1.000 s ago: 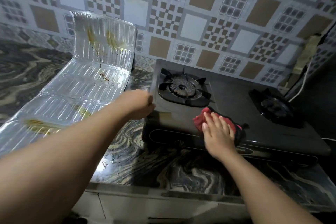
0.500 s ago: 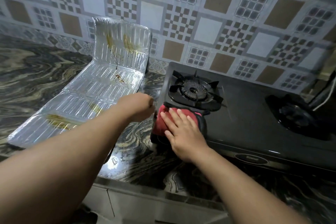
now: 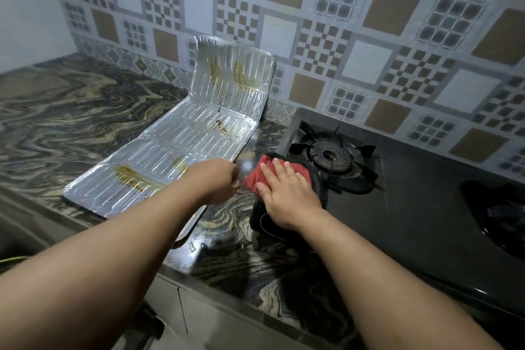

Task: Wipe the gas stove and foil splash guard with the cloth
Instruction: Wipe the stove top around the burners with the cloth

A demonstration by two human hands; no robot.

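Observation:
The black two-burner gas stove (image 3: 412,207) stands on the right of the marble counter. My right hand (image 3: 287,196) lies flat, fingers spread, pressing a red cloth (image 3: 257,176) onto the stove's front left corner beside the left burner (image 3: 329,155). The silver foil splash guard (image 3: 181,148) lies unfolded on the counter to the left, its far panel leaning on the wall, with yellow-brown grease stains. My left hand (image 3: 216,179) is closed in a fist at the guard's near right edge; what it grips is hidden.
The right burner (image 3: 502,213) sits at the frame's right edge. A dark swirled marble counter (image 3: 71,111) stretches left, with its front edge (image 3: 227,301) close to me. A patterned tile wall (image 3: 341,37) rises behind.
My right hand slid the red cloth from the stove's front middle leftward to its front left corner. The view shifted left. My left fist stayed by the foil guard's edge.

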